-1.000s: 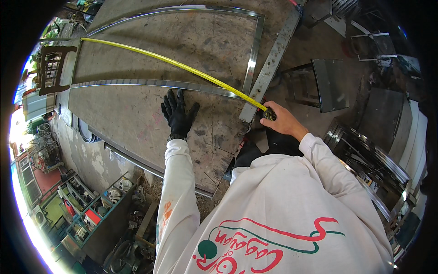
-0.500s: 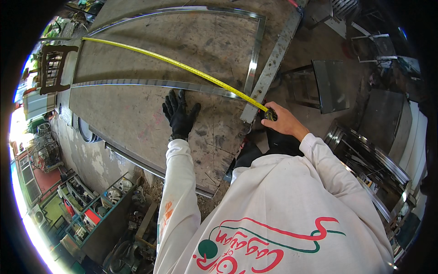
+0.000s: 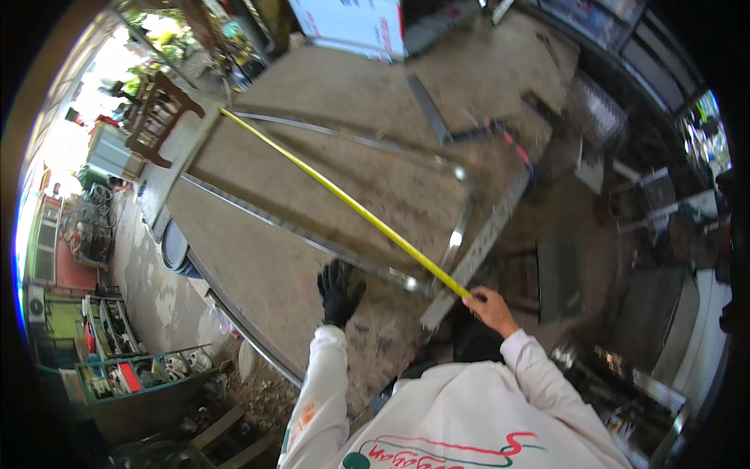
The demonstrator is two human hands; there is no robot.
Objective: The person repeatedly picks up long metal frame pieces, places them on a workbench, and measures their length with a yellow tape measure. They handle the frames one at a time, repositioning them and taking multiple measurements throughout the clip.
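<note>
A yellow tape measure (image 3: 355,205) runs diagonally over a shiny metal frame (image 3: 301,235) lying on a worn, stained worktable (image 3: 250,258). Its blade reaches from the table's far left edge to my bare right hand (image 3: 492,311), which is closed around the near end; the fingers mostly hide the case. In a black glove, my left hand (image 3: 339,297) rests on the tabletop with fingers spread, beside the frame's near bar and holding nothing. Under the tape close to my right hand lies a flat grey metal bar (image 3: 491,234) along the table's right edge.
A dark metal square (image 3: 436,117) and red-handled tool (image 3: 516,148) lie farther back. Behind them stands a white and blue printed panel (image 3: 351,27). A wooden chair (image 3: 162,117) is at far left, shelves of tools (image 3: 148,371) at lower left, and a dark stool (image 3: 559,281) at right.
My view has tilted up and turned, bringing the table's far side into sight. Both hands appear lower in the picture. The tape still stretches across the frame, with my right hand on its end.
</note>
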